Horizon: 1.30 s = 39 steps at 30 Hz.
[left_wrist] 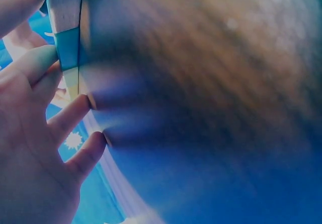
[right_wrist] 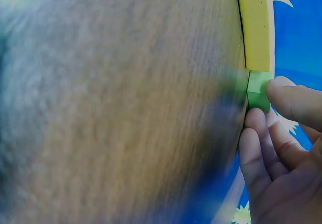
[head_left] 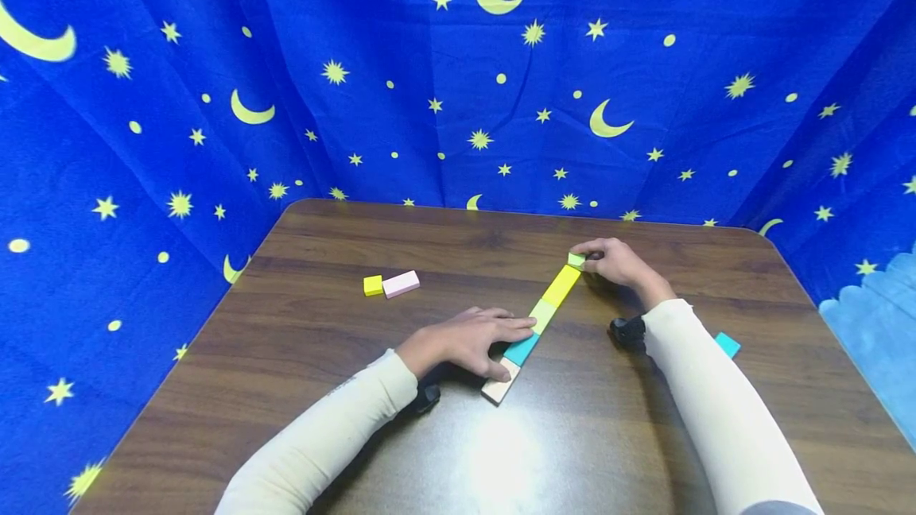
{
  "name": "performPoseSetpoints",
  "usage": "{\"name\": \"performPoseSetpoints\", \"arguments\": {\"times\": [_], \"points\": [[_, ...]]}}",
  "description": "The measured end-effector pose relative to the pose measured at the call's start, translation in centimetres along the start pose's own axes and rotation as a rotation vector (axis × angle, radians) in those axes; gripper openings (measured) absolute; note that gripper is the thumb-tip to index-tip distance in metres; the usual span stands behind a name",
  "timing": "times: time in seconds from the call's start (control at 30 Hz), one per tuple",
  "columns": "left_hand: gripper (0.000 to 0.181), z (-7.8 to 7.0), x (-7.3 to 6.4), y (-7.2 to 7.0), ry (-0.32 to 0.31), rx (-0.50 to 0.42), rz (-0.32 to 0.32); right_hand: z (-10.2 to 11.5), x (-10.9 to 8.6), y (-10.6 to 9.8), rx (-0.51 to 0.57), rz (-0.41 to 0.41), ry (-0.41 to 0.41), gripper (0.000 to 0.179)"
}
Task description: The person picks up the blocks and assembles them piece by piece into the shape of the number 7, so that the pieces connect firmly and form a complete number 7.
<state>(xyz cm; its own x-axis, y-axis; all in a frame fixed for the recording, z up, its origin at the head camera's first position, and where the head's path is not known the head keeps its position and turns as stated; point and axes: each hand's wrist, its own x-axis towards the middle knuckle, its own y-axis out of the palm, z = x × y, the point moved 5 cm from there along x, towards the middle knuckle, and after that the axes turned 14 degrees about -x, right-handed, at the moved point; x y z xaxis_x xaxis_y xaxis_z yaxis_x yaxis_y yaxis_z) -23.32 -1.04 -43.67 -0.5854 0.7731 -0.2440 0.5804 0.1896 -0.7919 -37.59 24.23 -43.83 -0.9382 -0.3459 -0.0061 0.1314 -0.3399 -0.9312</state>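
Observation:
A straight row of wooden blocks slants across the table: a pale wood block (head_left: 498,385) at the near end, then a teal block (head_left: 522,349), a light green block (head_left: 540,316) and a long yellow block (head_left: 561,287). My left hand (head_left: 475,340) lies along the row's left side with fingers spread, thumb on the pale block and fingertips at the light green one. At the far end, a small green block (right_wrist: 259,90) meets the end of the yellow block, pinched between the thumb and fingers of my right hand (head_left: 615,262).
Left of the row, a small yellow block (head_left: 373,285) and a pale pink block (head_left: 401,284) lie side by side. Another teal block (head_left: 727,344) shows beside my right sleeve. Behind the brown wooden table (head_left: 322,237) hangs a blue curtain (head_left: 401,38) with moons and stars.

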Motion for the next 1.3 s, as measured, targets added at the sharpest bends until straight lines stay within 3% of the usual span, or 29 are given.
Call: {"name": "performPoseSetpoints", "arguments": {"times": [0.63, 1.0, 1.3], "points": [[0.077, -0.1, -0.1, -0.2, -0.004, -0.005, -0.001, -0.1, 0.1, 0.3, 0.004, 0.016, 0.016, 0.037], [0.078, -0.1, -0.2, -0.2, -0.014, -0.026, 0.006, -0.2, 0.1, 0.5, 0.002, 0.000, -0.024, 0.036], [0.077, -0.1, 0.0, -0.1, -0.010, -0.020, 0.007, -0.5, -1.2, -1.1, 0.066, 0.059, -0.018, 0.044]]}}
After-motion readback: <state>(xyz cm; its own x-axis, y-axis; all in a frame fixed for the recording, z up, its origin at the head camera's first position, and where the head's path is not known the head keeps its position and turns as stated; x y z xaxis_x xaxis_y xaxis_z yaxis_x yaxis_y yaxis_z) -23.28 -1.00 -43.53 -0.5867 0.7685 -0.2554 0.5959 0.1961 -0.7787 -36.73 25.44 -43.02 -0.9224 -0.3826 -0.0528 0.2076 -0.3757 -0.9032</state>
